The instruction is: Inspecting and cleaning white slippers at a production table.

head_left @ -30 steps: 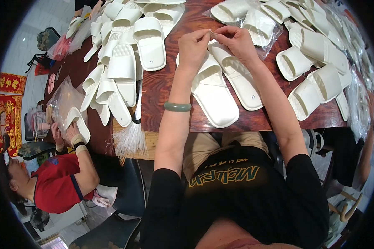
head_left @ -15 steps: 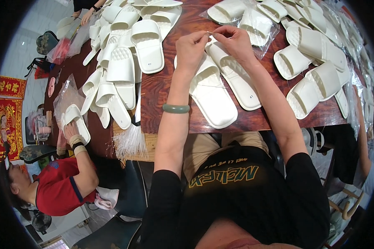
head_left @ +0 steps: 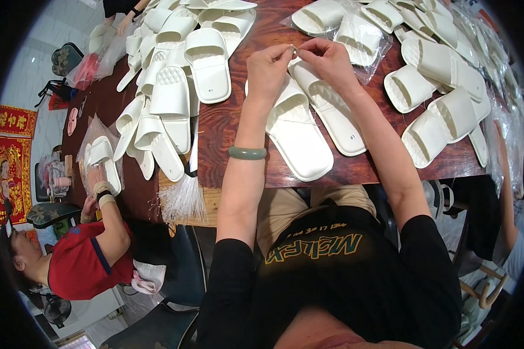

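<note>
My left hand (head_left: 269, 71) and my right hand (head_left: 330, 63) meet at their fingertips, both closed in a pinch. A tiny whitish thing (head_left: 294, 51) shows between them, too small to name. Below my hands lies a pair of cream slide slippers on the table: the left slipper (head_left: 301, 150) and the right slipper (head_left: 339, 127), side by side with their heels toward me. My left hand partly covers the left slipper's strap, and my right hand and forearm overlap the right slipper. A green bangle (head_left: 247, 153) sits on my left forearm.
A heap of cream slippers (head_left: 172, 93) fills the table's left part; more slippers (head_left: 439, 104), some in clear bags (head_left: 364, 43), lie right. A bundle of clear thin strands (head_left: 182, 200) hangs at the near edge. At left, a co-worker in red (head_left: 87, 259) handles a bagged slipper (head_left: 103, 160).
My hands stay almost in place, still pinched together. At left, the co-worker's slipper has moved into the clear bag, and that person's arms have shifted slightly left.
</note>
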Available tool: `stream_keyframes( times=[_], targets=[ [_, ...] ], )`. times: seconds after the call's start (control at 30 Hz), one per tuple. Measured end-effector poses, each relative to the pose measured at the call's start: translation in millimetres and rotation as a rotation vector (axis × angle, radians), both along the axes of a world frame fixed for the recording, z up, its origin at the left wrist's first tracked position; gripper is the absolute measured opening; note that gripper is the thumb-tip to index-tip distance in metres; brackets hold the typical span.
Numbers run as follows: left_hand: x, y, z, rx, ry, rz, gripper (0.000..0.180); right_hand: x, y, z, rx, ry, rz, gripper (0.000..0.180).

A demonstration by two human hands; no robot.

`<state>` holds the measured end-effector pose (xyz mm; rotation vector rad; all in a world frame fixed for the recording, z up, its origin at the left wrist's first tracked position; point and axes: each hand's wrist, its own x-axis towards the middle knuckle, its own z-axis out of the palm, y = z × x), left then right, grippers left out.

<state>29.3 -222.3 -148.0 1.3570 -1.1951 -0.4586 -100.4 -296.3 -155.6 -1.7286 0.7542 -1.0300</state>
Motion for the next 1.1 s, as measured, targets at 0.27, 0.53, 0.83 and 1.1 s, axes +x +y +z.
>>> stream_keyframes(
  times=[0.27,0.53,0.83,1.1],
  targets=[
    [-0.1,0.6,1.6,0.015,0.021,-0.017,0.017,0.5,-0.8,-0.7,0.017,-0.043,-0.026,0.019],
    [1.6,-1.8,-1.8,0.012,0.008,-0.005,0.017,2.6,-2.3,-4.2,0.026,-0.079,0.024,0.017],
    [0.5,-1.0,-2.4,0.03,0.02,-0.047,0.016,2.8,-3.2,-5.2,0.073,-0.056,-0.031,0.015],
    [1.2,-1.4,-1.6,0.021,0.008,-0.047,0.017,-1.3,-3.5,-2.1,0.064,-0.051,0.05,0.013]
  ],
)
